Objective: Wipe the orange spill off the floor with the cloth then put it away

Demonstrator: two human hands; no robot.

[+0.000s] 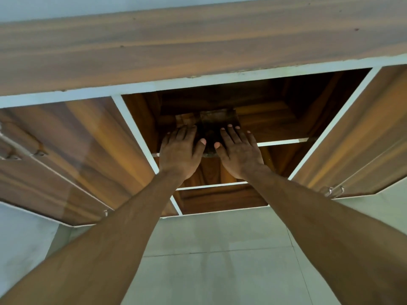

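Observation:
I am looking up into an open wall cabinet. A dark folded cloth lies on the cabinet's upper shelf, with its near edge hanging slightly over the shelf front. My left hand lies flat against the cloth's left side, thumb on the cloth. My right hand lies flat on its right side, fingers spread over the cloth and thumb touching it. Neither hand is curled around it. The floor and the orange spill are out of view.
The left cabinet door and the right cabinet door stand open on either side of my arms. A lower shelf sits under the hands. A grey tiled wall runs below the cabinet. A wooden panel spans above.

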